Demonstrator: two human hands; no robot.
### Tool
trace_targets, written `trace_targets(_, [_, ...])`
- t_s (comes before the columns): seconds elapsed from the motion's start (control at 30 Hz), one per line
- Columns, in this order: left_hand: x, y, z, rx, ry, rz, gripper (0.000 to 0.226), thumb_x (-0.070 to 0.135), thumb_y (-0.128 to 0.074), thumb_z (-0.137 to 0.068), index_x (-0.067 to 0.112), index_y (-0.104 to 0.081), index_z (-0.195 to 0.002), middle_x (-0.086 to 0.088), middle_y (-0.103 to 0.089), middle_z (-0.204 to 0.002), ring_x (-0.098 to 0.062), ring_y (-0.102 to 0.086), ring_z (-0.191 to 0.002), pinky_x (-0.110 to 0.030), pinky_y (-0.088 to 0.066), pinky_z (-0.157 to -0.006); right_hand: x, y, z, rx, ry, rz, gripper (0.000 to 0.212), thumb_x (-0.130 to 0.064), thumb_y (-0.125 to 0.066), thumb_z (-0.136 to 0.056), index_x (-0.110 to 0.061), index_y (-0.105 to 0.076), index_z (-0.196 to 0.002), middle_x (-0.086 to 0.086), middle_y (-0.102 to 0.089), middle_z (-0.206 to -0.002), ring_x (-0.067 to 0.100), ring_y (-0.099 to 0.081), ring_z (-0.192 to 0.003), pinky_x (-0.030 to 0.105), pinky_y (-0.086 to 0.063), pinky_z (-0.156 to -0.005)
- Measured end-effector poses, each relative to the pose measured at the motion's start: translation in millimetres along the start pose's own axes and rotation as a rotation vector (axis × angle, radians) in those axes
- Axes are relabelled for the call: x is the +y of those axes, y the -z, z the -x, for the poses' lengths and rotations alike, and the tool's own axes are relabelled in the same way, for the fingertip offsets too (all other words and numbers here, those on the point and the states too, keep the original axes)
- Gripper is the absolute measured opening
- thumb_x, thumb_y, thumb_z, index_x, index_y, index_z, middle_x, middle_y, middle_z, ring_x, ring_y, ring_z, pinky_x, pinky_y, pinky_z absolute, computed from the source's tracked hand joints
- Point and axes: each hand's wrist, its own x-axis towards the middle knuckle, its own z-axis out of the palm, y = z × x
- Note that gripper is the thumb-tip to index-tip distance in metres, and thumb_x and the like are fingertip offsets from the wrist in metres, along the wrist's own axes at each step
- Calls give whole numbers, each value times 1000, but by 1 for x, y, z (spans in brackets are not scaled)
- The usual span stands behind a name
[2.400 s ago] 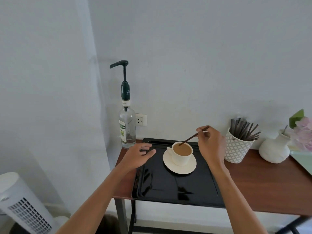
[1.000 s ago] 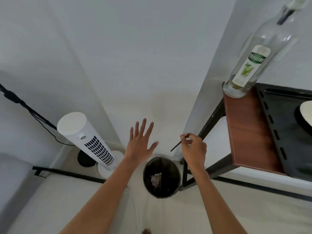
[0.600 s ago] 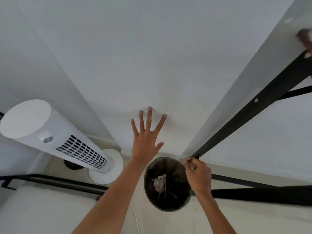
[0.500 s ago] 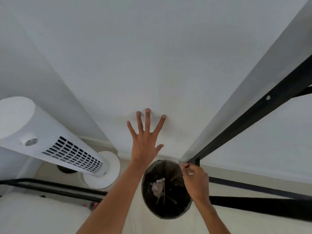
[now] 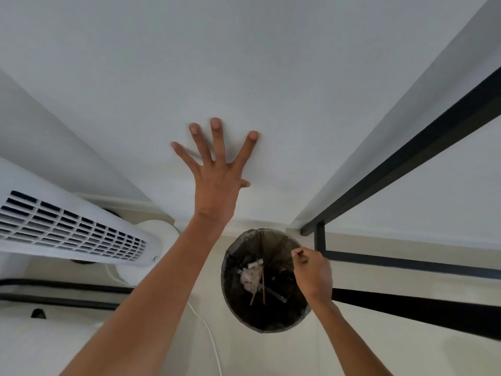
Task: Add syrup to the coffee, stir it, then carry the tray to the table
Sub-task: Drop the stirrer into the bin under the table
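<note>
The left hand (image 5: 217,183) is spread flat against the wall (image 5: 244,63) at centre frame, fingers (image 5: 216,131) wide apart and holding nothing. At lower right, the right hand (image 5: 314,275) hangs over the rim of the bin (image 5: 230,291), its fingers pinched together on the end of a stirrer (image 5: 299,255). Sticks and crumpled paper lie inside. A white fan (image 5: 67,229) stands at left; black counter legs (image 5: 401,164) cross the right side.

Black bin (image 5: 267,318) sitting on floor, holding sticks and crumpled paper; white tower fan (image 5: 73,234) standing left; black table frame (image 5: 406,156) running right.
</note>
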Motion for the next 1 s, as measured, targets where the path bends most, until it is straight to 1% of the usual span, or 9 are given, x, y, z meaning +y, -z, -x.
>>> trace_targets(0.2, [-3,-1,4,1,-22,43,143,54,-82,-71,37,38,-147,-14,64,-139,-72,-20,-137,-84,-9,-104,8,-18,-2,-21,-26,-26,18,-24,-62,-100,-15,-76,-108,4,-79,-98,21,-74,-92,36,-62,-82])
trace_targets(0.27, [-4,0,5,14,-23,47,142,52,-83,-72,37,35,-148,-19,51,-151,-71,-20,-137,-84,-10,-105,12,-20,-3,-67,-56,-27,25,-26,-62,-100,-13,-72,-120,6,-78,-109,23,-73,-103,39,-60,-92])
trace_targets(0.3, [-4,1,5,17,-19,45,142,50,-84,-72,37,34,-149,-22,35,-156,-71,-21,-137,-84,-13,-105,14,-21,-3,-88,-69,-28,29,-27,-62,-101,-12,-70,-124,7,-77,-114,24,-72,-108,41,-58,-96])
trace_targets(0.37, [-4,5,7,10,-9,26,140,41,-87,-73,37,29,-151,-25,9,-155,-70,-20,-138,-84,-16,-105,16,-19,-2,-95,-83,-41,33,-27,-59,-102,-10,-67,-130,9,-76,-118,26,-70,-112,41,-56,-99])
trace_targets(0.4, [-3,7,8,10,-6,11,138,33,-87,-74,37,26,-152,-26,5,-154,-69,-17,-139,-83,-17,-107,15,-18,0,-89,-86,-50,34,-27,-58,-103,-10,-65,-131,10,-76,-118,27,-70,-113,42,-56,-100])
trace_targets(0.53, [2,19,18,-44,-11,-38,133,3,-81,-76,34,20,-156,-27,10,-159,-62,-7,-146,-75,-18,-115,10,-7,12,-84,-53,-37,37,-29,-55,-104,-10,-62,-135,10,-74,-121,27,-69,-116,43,-56,-101])
trace_targets(0.67, [8,41,51,-255,17,52,113,11,-74,-86,25,9,-162,-27,19,-165,-51,9,-152,-63,-3,-121,-3,16,33,-102,20,21,41,-35,-54,-104,-13,-59,-138,7,-70,-130,24,-65,-121,43,-56,-100])
trace_targets(0.87, [16,102,122,-848,224,201,87,45,-42,-104,16,19,-159,-24,26,-164,-45,18,-153,-54,2,-127,-48,75,87,-137,148,185,58,-49,-48,-102,-14,-48,-147,8,-58,-145,27,-50,-138,45,-44,-113])
trace_targets(1.0, [27,171,159,-990,306,234,86,58,-34,-102,16,13,-161,-23,20,-166,-43,14,-154,-53,3,-127,-77,122,147,-167,206,294,66,-55,-44,-101,-11,-43,-150,11,-53,-149,29,-44,-142,48,-38,-118])
